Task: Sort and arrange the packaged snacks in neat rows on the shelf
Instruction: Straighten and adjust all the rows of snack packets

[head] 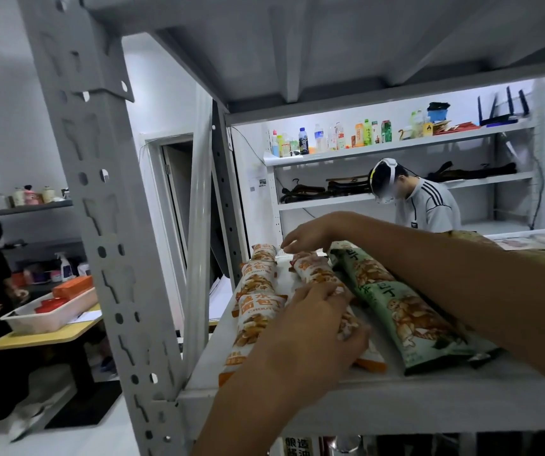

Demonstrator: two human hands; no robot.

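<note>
Our left hand (310, 327) flattens the orange packet (351, 324); our right hand (310, 236), grip unclear, could drag its forearm across the green packet (406, 311).

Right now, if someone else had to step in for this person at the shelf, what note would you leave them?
The left hand lies flat on the near packet of the middle orange row.
The right hand has fingertips at that row's far end; grip unclear.
Done: the left orange row lies in line on the shelf.
Left: straighten the middle row, probably then the green packets, overlapped on its right.
</note>
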